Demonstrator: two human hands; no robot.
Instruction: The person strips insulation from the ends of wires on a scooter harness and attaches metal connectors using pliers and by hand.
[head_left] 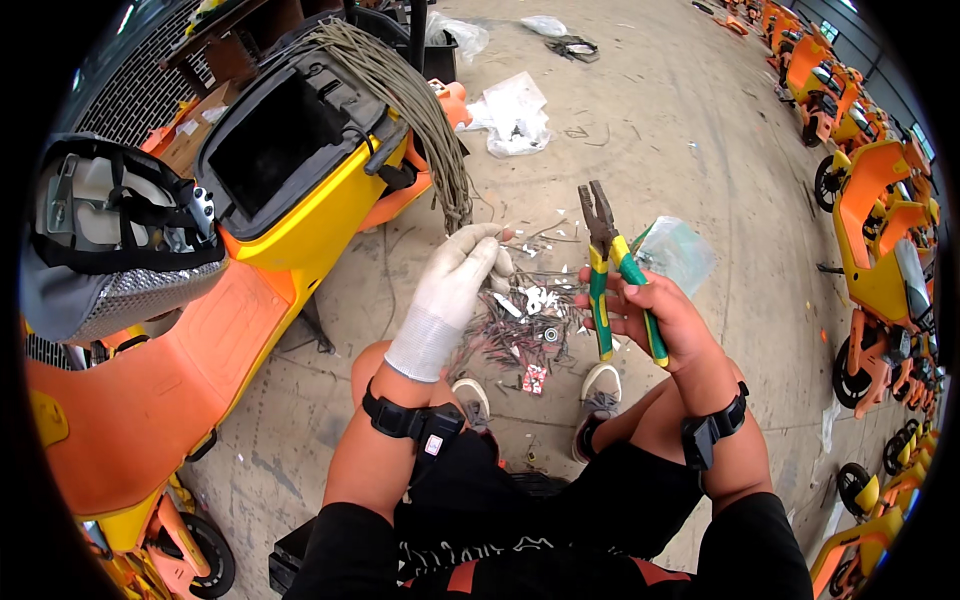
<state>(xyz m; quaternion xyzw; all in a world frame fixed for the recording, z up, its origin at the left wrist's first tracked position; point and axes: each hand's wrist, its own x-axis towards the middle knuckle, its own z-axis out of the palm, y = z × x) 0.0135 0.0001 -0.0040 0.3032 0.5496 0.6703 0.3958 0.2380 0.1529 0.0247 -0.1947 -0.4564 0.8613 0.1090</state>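
My left hand [452,275], in a white knit glove, is raised above the floor with its fingers pressed together; what they hold, if anything, is too small to make out. In my bare right hand [678,318] is a pair of pliers [602,218] with green and yellow handles. Its worn jaws point up and away from me, slightly parted, and the handles are spread. Below both hands, between my shoes, lies a heap of short wire pieces and white scraps [510,335]. A small metal ring [551,335] and a red-and-white packet [534,378] lie among them.
At my left stands a yellow and orange scooter [330,215] with an open black bin [275,140]. A long bundle of cables [425,110] drapes over it; a grey bag [130,290] sits nearby. Plastic bags [675,255] lie on the floor. More scooters [868,260] line the right.
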